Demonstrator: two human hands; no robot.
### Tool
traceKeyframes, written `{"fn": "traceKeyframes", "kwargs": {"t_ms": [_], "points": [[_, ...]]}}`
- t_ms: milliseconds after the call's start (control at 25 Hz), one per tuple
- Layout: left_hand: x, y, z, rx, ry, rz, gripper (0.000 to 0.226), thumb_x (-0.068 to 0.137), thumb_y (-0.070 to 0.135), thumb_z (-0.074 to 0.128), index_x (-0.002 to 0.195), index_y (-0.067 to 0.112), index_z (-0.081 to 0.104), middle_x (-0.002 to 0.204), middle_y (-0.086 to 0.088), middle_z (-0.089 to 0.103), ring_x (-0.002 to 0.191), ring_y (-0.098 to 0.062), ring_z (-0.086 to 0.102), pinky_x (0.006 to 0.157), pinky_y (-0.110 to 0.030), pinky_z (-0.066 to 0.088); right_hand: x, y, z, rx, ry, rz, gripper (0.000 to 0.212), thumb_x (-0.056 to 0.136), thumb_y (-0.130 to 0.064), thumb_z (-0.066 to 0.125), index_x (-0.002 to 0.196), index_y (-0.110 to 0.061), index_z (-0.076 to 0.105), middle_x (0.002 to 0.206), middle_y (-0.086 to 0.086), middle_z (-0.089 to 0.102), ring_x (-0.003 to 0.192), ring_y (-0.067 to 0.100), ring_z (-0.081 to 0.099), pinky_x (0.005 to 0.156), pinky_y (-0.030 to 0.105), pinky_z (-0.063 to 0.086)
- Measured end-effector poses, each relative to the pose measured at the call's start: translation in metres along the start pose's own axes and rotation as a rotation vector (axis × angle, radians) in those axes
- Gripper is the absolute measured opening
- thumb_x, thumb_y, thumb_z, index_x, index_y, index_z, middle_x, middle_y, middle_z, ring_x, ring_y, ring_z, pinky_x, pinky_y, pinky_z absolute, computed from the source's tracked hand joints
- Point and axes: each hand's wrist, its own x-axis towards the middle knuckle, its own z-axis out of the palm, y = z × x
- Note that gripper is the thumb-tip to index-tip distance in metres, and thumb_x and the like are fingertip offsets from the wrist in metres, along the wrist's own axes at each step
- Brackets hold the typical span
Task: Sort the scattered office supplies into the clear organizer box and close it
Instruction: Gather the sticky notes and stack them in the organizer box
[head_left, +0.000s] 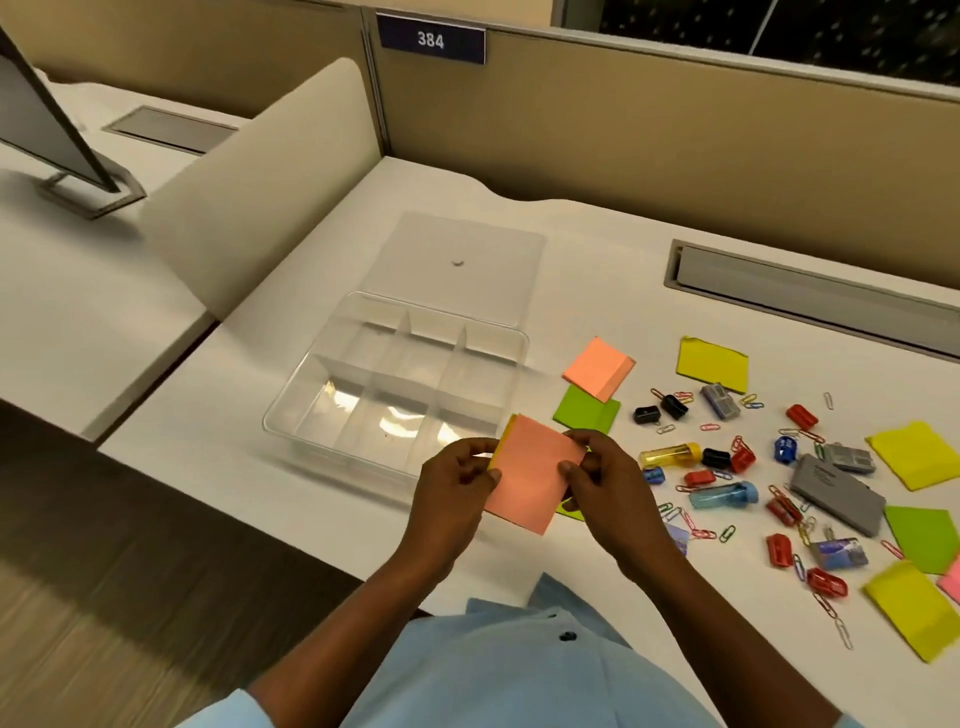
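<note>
Both hands hold a stack of sticky notes (530, 467) with an orange pad on top, just in front of the clear organizer box (291, 415). My left hand (457, 478) pinches its left edge; my right hand (608, 483) pinches its right edge. The box stands open and its compartments look empty. Its clear lid (457, 260) lies flat behind it. To the right lie an orange pad (597, 369), a green pad (587, 410), yellow pads (714, 364), paper clips (696, 530), sharpeners and staple boxes (836, 493).
A grey cable slot (810, 291) runs along the desk's back right. A beige partition (675, 135) stands behind. At far left are a curved divider (270, 182) and a monitor (47, 135) on the neighbouring desk. The desk's front edge is just below my hands.
</note>
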Motion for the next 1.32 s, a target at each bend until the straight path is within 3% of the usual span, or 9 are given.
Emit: {"fn": "traceKeyframes", "kwargs": {"t_ms": [200,400,640,800,1000,1080,1200,1240,1320], "points": [[0.036,0.015,-0.054,0.021,0.091,0.080,0.011,0.077,0.011,0.073,0.081,0.020,0.068,0.084,0.000,0.069,0.080,-0.016,0.065,0.071,-0.027,0.053,0.022,-0.035,0.043,-0.033,0.009,-0.111,0.022,0.094,-0.008,0.053,0.112,-0.020,0.053,0.094,0.008,0.065,0.064,0.015,0.064,0.049,0.009,0.045],[0.106,0.042,-0.120,-0.083,0.204,0.160,0.019,0.074,-0.002,0.072,0.076,0.017,0.070,0.059,0.011,0.070,0.056,0.001,0.062,0.056,-0.015,0.049,0.052,-0.079,0.072,-0.123,-0.102,-0.252,0.039,0.097,-0.022,0.049,0.134,-0.020,0.038,0.098,-0.005,0.060,0.084,0.017,0.066,0.075,0.029,0.056],[0.184,0.045,-0.176,-0.014,0.438,0.158,0.018,0.076,0.006,0.073,0.093,0.005,0.071,0.080,-0.004,0.068,0.073,-0.014,0.063,0.074,-0.027,0.051,0.076,-0.069,0.066,-0.127,-0.057,-0.142,0.035,0.095,-0.025,0.052,0.128,-0.022,0.041,0.100,-0.001,0.064,0.085,0.015,0.068,0.084,0.044,0.055],[0.208,0.035,-0.176,-0.080,0.399,0.074,0.026,0.075,0.002,0.073,0.100,-0.002,0.069,0.076,0.001,0.065,0.071,-0.011,0.060,0.073,-0.025,0.049,0.093,-0.080,0.081,-0.221,-0.074,-0.161,0.039,0.093,-0.024,0.057,0.129,-0.020,0.044,0.096,0.001,0.066,0.083,0.019,0.067,0.079,0.038,0.055],[0.226,0.036,-0.179,-0.103,0.336,0.062,0.027,0.077,0.002,0.071,0.102,0.013,0.071,0.088,-0.007,0.069,0.080,-0.019,0.061,0.068,-0.026,0.048,0.159,-0.134,0.133,-0.201,-0.161,-0.226,0.052,0.093,-0.027,0.056,0.141,-0.022,0.035,0.107,0.005,0.064,0.090,0.025,0.065,0.088,0.035,0.052],[0.232,0.037,-0.181,-0.108,0.303,0.076,0.028,0.077,0.001,0.070,0.103,0.013,0.070,0.088,-0.008,0.069,0.080,-0.019,0.062,0.069,-0.027,0.049,0.181,-0.148,0.153,-0.063,-0.182,-0.161,0.048,0.094,-0.020,0.056,0.138,-0.019,0.039,0.106,0.010,0.063,0.082,0.025,0.066,0.075,0.026,0.056],[0.241,0.035,-0.186,-0.039,0.296,0.097,0.028,0.076,0.003,0.071,0.103,0.010,0.070,0.091,-0.011,0.069,0.081,-0.020,0.062,0.073,-0.032,0.050,0.202,-0.151,0.174,-0.040,-0.093,-0.167,0.039,0.088,-0.004,0.060,0.126,-0.013,0.054,0.108,0.018,0.062,0.083,0.028,0.065,0.048,0.006,0.046],[0.245,0.035,-0.189,0.017,0.295,0.107,0.027,0.075,0.003,0.072,0.101,0.010,0.070,0.088,-0.011,0.068,0.079,-0.020,0.061,0.074,-0.033,0.050,0.207,-0.148,0.179,-0.040,-0.070,-0.166,0.038,0.086,-0.001,0.062,0.122,-0.011,0.057,0.104,0.020,0.063,0.082,0.030,0.066,0.048,0.006,0.046],[0.253,0.032,-0.193,0.192,0.289,0.130,0.025,0.072,0.006,0.075,0.096,0.010,0.071,0.082,-0.009,0.066,0.076,-0.020,0.060,0.077,-0.035,0.050,0.214,-0.141,0.189,-0.080,-0.055,-0.158,0.037,0.083,-0.001,0.065,0.118,-0.011,0.059,0.099,0.018,0.066,0.083,0.030,0.068,0.065,0.019,0.053]]}}
